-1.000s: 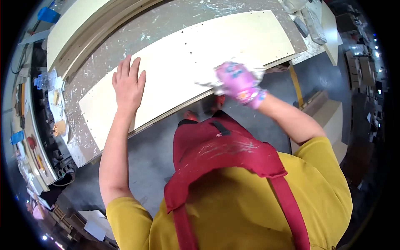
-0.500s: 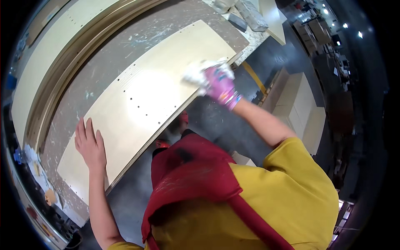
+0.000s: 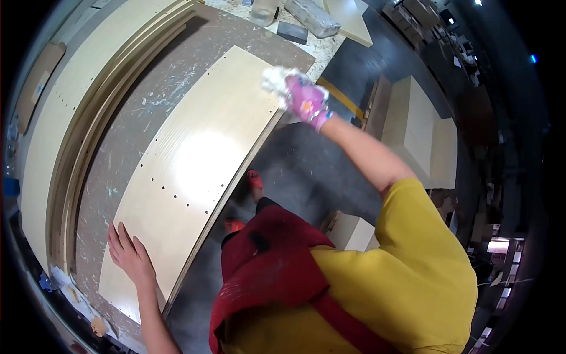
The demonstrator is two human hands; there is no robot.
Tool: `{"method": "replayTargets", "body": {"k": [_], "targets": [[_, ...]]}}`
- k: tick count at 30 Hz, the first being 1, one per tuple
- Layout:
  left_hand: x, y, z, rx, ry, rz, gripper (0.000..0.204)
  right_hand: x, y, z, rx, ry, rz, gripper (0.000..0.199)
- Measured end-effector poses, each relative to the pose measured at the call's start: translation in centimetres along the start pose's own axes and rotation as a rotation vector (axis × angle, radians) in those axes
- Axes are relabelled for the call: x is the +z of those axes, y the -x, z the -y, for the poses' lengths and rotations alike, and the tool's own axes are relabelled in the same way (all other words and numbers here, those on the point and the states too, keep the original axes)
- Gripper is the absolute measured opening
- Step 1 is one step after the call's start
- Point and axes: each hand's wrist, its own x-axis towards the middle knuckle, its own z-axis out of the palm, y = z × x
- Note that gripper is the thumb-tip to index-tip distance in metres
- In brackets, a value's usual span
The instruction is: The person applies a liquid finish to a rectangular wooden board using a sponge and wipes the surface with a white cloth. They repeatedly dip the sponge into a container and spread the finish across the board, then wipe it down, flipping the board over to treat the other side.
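Note:
A pale wooden panel (image 3: 188, 135) with a curved far edge and several small dark holes lies flat on a paint-stained bench. My bare left hand (image 3: 131, 255) rests on the panel's near-left end, its fingers stretched out toward the curved edge. At the far right end, my right hand (image 3: 308, 101), in a pink patterned glove, grips a crumpled white cloth (image 3: 275, 79). The cloth is at the panel's corner. Part of it is hidden under the gloved fingers.
Stacked curved panels (image 3: 76, 135) stand along the bench's left side. A dark grey block (image 3: 292, 33), a wrapped pale block (image 3: 312, 16) and a clear container (image 3: 263, 12) sit at the far end. Pale boxes (image 3: 407, 124) stand on the floor to the right.
My right hand has carried the cloth along the panel to its far right corner. My left hand remains flat near the other end. The whole view has shifted and turned somewhat.

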Motion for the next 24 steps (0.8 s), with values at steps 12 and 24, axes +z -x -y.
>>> {"method": "replayTargets", "body": {"k": [12,24], "targets": [[-0.3,0.3,0.1,-0.01,0.002,-0.004,0.046,0.9,3.7,6.9,-0.429,-0.089,-0.13,0.031],[-0.5,0.0,-0.5,-0.01,0.028,-0.055,0.042,-3.6,2.7,-14.3,0.276,-0.028,0.367,0.034]]}}
